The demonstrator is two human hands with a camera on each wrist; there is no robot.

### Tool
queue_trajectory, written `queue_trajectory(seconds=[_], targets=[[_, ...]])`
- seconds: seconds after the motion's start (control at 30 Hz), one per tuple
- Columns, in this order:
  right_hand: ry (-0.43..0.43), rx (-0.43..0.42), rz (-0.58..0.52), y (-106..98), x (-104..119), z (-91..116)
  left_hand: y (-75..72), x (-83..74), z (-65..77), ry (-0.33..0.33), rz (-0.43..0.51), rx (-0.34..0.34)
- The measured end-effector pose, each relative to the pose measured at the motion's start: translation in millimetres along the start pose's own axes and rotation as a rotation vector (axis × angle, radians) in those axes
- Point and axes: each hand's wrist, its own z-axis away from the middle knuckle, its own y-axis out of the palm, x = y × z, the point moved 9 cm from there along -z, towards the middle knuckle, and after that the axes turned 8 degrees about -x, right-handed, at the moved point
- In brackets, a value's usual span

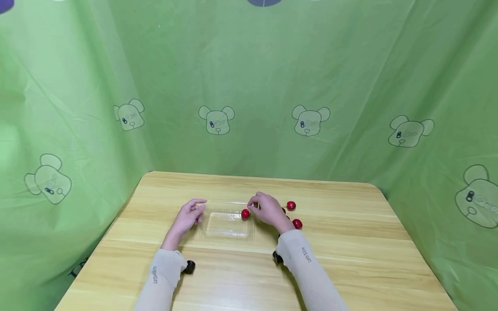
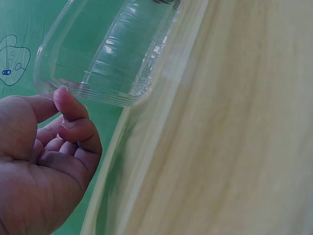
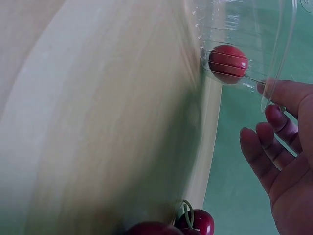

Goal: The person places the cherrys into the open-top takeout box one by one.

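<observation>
Seated or standing at a wood-grained surface [image 1: 350,242], you work with both hands over a clear plastic tray [image 1: 227,224], its long side running across in front of you. Your left hand [image 1: 188,214] pinches the tray's rim at the near-left end between thumb and index finger, the other fingers folded loosely; that light hold likely keeps the thin, lightweight plastic from sliding or tipping. Your right hand [image 1: 268,209] pinches a red cherry [image 1: 245,214] by its stem [image 3: 253,80], probably because the stem gives a slim grip that spares the round fruit pressure and lets the fingers stay high. The cherry sits inside the tray at its right end, seen through the clear wall in the right wrist view; whether it bears on the tray's floor or hangs just above it is hard to say. Beside your right wrist, outside the tray, more cherries [image 1: 297,223] lie on the surface, some partly hidden by the hand; their place on that side seems to suit a short reach for your right arm. Behind it all hangs a green curtain [image 1: 260,151] printed with outlined bear heads.
</observation>
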Motion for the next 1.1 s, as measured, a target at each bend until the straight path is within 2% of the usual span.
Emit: queue_trajectory(seconds=[0.67, 1.1], targets=[[0.016, -0.016, -0.008, -4.6, -6.5, 5.2, 2.2, 3.5, 0.5, -0.012, -0.017, -0.005], [0.033, -0.052, -0.019, -27.9, -18.6, 9.9, 2.1, 1.1, 3.5, -0.026, -0.009, 0.012]])
